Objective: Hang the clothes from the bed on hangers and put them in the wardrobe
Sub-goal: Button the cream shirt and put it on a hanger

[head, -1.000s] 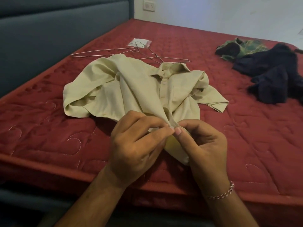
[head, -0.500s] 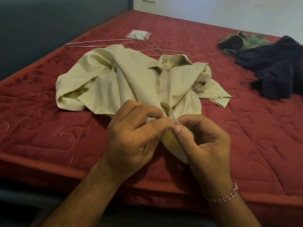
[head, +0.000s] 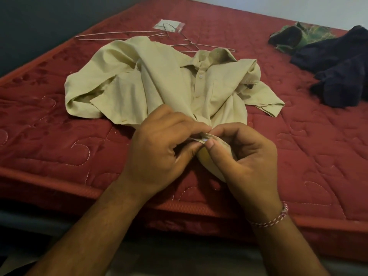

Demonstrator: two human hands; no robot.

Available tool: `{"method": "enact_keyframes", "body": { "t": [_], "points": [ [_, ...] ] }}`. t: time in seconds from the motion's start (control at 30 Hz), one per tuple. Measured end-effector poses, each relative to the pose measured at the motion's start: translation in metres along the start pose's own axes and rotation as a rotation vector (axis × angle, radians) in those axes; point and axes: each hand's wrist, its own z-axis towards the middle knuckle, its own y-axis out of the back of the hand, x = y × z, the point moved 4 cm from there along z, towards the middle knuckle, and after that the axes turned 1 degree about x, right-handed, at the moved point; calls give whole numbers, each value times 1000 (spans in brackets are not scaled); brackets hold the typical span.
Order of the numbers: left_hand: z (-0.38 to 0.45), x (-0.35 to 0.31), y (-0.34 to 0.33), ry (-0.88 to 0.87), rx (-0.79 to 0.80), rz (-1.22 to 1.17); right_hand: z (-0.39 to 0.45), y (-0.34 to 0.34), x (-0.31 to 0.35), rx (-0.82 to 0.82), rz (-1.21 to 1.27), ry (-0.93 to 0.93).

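Observation:
A crumpled beige collared shirt [head: 159, 80] lies on the red quilted mattress [head: 59, 140], its buttoned placket facing up. Near the front edge, my left hand [head: 159, 148] and my right hand [head: 247, 156] both pinch the shirt's lower front edge between thumb and fingers, where a small button shows. Thin wire hangers [head: 123, 33] lie behind the shirt, partly covered by its collar. A dark navy garment [head: 338, 70] and a green plaid garment [head: 294, 34] sit at the far right.
A small clear plastic packet [head: 169, 25] rests by the hanger hooks. A dark padded headboard [head: 39, 26] runs along the left. A pale wall rises behind the bed. The mattress front edge [head: 179, 208] runs just below my wrists.
The view has tilted lower and closer to the bed. My hands stay at the shirt's lower edge, fingers shifting slightly so the button now shows between them.

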Motion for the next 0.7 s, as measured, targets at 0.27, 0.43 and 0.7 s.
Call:
{"method": "enact_keyframes", "body": {
  "t": [0.27, 0.43, 0.7],
  "points": [
    [-1, 3, 3, 104, -35, 53, -2, -2, -1, -22, -122, 8],
    [0, 2, 3, 119, -14, 40, -4, -2, 5, -56, -230, 84],
    [0, 1, 4, 124, -17, -117, -10, 1, 13, -165, -409, 213]
  ]
}}
